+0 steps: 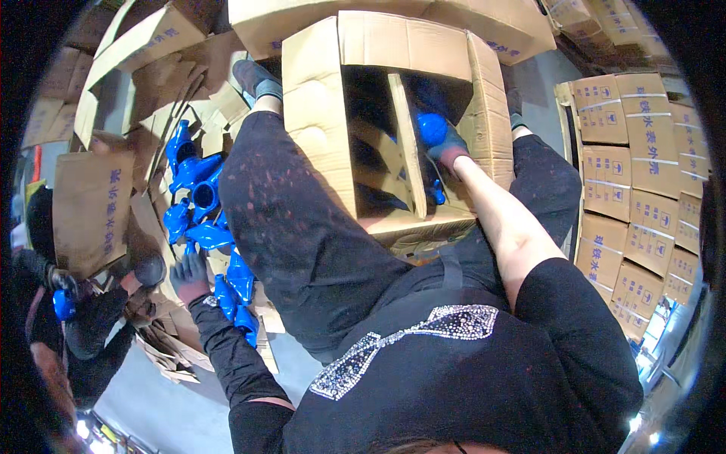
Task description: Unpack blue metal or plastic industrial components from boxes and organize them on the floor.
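My right hand, in a dark glove with a reddish cuff, reaches into an open cardboard box between my legs. Its fingers are closed on a blue water meter body, whose rounded side shows; the glove hides part of the grip. A cardboard divider stands upright inside the box, and another blue piece lies low beside it. On my left, my gloved left hand has its fingers stretched out at the near edge of a pile of blue water meter bodies, touching or nearly touching one.
Strapped cartons are stacked at the right. Flattened cardboard lies beneath and around the pile. At the far left a co-worker's gloved hand holds a blue piece near a standing carton. More cartons line the far side.
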Demonstrator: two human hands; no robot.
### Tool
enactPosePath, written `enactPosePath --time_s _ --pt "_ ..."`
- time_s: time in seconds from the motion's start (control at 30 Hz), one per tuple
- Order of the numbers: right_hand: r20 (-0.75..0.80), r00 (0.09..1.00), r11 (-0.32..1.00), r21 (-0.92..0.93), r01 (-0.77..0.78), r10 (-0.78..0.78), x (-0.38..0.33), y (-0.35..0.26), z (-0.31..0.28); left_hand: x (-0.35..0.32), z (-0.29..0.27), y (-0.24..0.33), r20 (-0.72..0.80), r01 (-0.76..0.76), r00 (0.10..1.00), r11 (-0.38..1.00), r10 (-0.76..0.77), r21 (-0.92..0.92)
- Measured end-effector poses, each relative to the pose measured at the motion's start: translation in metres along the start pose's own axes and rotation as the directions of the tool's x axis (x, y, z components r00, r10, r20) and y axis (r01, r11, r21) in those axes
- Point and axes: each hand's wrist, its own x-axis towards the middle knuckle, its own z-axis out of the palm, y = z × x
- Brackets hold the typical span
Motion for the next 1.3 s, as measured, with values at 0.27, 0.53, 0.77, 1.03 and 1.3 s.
enactPosePath --time_s 0.27,0.53,0.77,1.03,1.3 --pt "0.043 0.979 0.976 -0.091 0.2 -0.197 0.017 0.055 -0.02 0.05 0.204 0.401 0.239 0.148 0.959 0.455 0.15 -0.878" --pt "0.099 0.994 0.816 0.577 -0.013 -0.055 -0.066 -0.018 -0.091 -0.019 0.344 0.498 0.551 0.421 0.825 0.515 0.124 -0.746" --pt "0.189 0.97 0.435 0.894 -0.107 -0.15 -0.176 -0.054 -0.148 -0.126 0.388 0.494 0.973 0.919 0.188 0.326 0.131 -0.222" --pt "0.521 0.819 0.147 0.853 -0.5 -0.239 -0.241 -0.058 -0.122 -0.188 0.313 0.464 0.71 0.294 0.65 0.772 0.27 -0.563" --pt "0.54 0.814 0.091 0.84 -0.534 -0.212 -0.258 -0.029 -0.15 -0.181 0.258 0.454 0.973 0.977 0.212 0.008 0.087 -0.214"
